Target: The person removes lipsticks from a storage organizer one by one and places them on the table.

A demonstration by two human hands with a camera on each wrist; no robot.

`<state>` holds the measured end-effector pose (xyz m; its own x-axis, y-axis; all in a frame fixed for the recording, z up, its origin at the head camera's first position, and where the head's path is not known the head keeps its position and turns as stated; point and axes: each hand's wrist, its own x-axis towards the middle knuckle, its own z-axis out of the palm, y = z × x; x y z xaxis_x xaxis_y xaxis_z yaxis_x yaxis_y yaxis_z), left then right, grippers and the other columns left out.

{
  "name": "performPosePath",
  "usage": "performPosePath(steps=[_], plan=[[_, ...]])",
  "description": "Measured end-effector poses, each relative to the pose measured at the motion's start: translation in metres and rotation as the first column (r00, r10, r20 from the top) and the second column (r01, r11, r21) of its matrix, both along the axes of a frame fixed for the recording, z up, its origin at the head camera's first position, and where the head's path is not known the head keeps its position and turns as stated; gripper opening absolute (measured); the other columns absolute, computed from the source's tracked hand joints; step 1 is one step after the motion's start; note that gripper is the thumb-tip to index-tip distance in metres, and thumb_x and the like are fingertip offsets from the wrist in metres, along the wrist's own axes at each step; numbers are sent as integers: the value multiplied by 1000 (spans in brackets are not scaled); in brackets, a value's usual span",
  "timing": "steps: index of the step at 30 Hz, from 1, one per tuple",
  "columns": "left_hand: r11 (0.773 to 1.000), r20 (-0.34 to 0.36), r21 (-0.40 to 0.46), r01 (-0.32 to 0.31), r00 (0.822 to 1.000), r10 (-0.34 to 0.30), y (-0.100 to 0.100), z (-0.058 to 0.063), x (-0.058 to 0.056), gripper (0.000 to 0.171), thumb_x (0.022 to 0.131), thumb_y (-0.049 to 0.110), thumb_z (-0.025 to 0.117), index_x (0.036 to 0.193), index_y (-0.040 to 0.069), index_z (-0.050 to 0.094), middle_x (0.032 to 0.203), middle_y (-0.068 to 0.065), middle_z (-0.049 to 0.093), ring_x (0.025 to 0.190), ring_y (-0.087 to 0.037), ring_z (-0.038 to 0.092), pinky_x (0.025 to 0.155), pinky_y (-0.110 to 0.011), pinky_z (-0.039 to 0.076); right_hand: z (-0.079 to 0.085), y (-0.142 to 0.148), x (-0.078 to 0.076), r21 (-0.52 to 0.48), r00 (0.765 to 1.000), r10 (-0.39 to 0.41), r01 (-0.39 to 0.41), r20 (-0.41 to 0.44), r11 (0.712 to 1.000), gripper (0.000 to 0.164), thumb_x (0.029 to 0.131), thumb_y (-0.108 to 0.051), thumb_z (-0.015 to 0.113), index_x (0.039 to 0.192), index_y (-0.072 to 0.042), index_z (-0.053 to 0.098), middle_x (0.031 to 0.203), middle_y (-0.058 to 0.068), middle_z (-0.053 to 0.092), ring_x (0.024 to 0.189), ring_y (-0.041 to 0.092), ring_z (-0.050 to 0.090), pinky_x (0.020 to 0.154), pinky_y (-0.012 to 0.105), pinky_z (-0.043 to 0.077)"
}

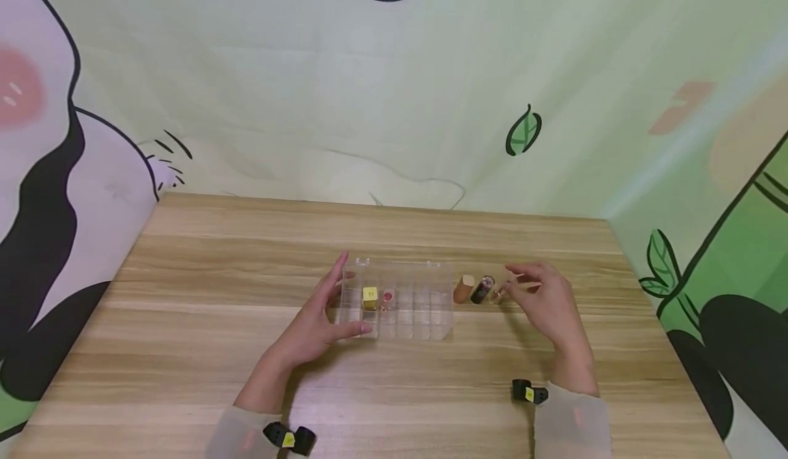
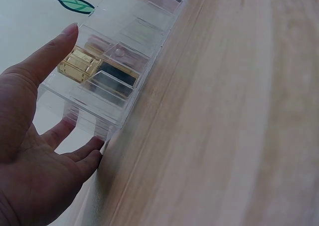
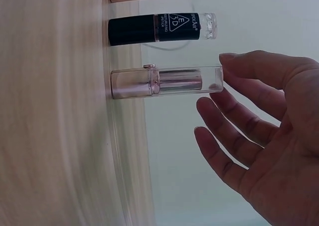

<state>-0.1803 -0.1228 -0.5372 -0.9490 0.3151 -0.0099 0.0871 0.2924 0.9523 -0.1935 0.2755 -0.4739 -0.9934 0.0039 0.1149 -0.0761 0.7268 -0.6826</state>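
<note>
A clear plastic divided organizer (image 1: 415, 322) stands on the table. My left hand (image 1: 314, 325) holds its left end, with the thumb along the near side and the fingers behind. Inside stand a gold-topped lipstick (image 1: 369, 297) and a lipstick with a reddish top (image 1: 387, 299). To the right, my right hand (image 1: 548, 302) pinches the top of a clear-capped lipstick (image 3: 132, 84) between thumb and index finger, its other fingers loosely bent. That lipstick stands upright, its base on the table. Beside it stands a black lipstick (image 3: 134, 30) with a clear end.
A rose-gold lipstick tube (image 1: 464, 289) stands between the organizer and the black lipstick. The wooden table (image 1: 394, 397) ends at a printed cloth backdrop (image 1: 277, 117) behind. Small black devices are strapped to both wrists.
</note>
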Motion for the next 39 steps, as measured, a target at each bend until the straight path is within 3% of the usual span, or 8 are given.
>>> performPosePath(steps=[7,14,22,33,39], plan=[[1000,6,-7,3,1000,-3,2,2,-1,121,78,35,92,159,60,6,165,-5,35,151,-47,34,123,-69,23,3,0,1,-4,997,-25,24,-73,1000,31,96,-8,72,126,-2,73,128,20,64,116,39,64,94,55,56],[1000,14,-16,8,1000,-8,4,0,-3,120,78,36,92,158,62,6,165,-3,35,152,-46,34,123,-70,23,7,-2,5,-12,990,-29,28,-137,1000,29,95,-7,73,124,-3,74,125,18,64,116,37,62,95,54,54],[1000,18,-16,15,1000,-14,6,1,-4,119,79,36,91,158,62,7,166,-4,34,153,-45,33,123,-71,21,11,-3,7,-13,984,-40,38,-176,999,27,94,-4,73,122,-2,74,123,16,64,115,34,62,93,51,53],[1000,16,-7,22,1000,-21,5,-1,-3,119,79,36,91,158,62,6,166,-4,34,152,-46,33,123,-71,21,17,-7,11,2,977,-37,38,-212,999,26,94,-5,74,120,-4,76,121,13,66,112,28,62,90,38,50],[1000,-3,-5,9,1000,-9,1,-2,-2,119,79,36,91,159,61,6,166,-5,33,152,-46,33,122,-72,20,20,-16,8,-3,975,7,-8,-223,1000,26,93,-5,75,119,-4,76,122,15,66,113,31,62,91,42,51]])
